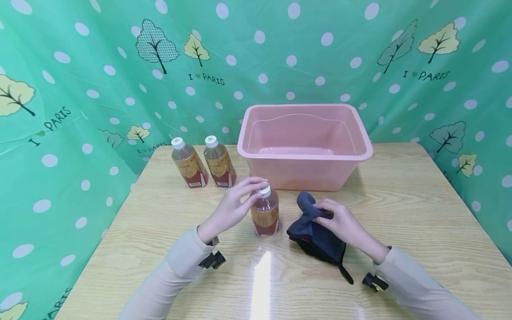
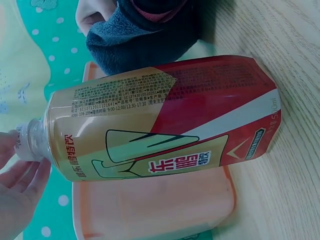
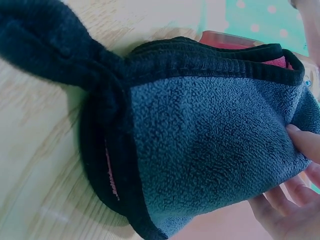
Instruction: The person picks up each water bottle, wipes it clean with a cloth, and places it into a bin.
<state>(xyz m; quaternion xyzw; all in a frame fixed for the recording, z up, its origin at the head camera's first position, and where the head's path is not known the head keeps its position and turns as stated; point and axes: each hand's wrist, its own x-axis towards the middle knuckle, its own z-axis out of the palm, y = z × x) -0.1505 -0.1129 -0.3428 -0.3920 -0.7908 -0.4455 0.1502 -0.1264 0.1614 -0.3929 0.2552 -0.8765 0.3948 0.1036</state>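
Observation:
A drink bottle (image 1: 266,218) with a gold and red label and a white cap stands upright on the table. My left hand (image 1: 238,202) pinches its cap between thumb and fingers; the left wrist view shows the bottle (image 2: 165,120) close up. To the right, a dark grey towel (image 1: 320,238) with black edging is bunched up. My right hand (image 1: 340,222) grips its upper part, thumb on one side and fingers on the other. In the right wrist view the towel (image 3: 210,145) is folded over, with a bit of pink inside.
A pink plastic bin (image 1: 296,171) stands at the back of the wooden table (image 1: 408,209). Left of it are two similar bottles, one (image 1: 190,166) beside the other (image 1: 220,164). Behind hangs a green dotted curtain (image 1: 276,49).

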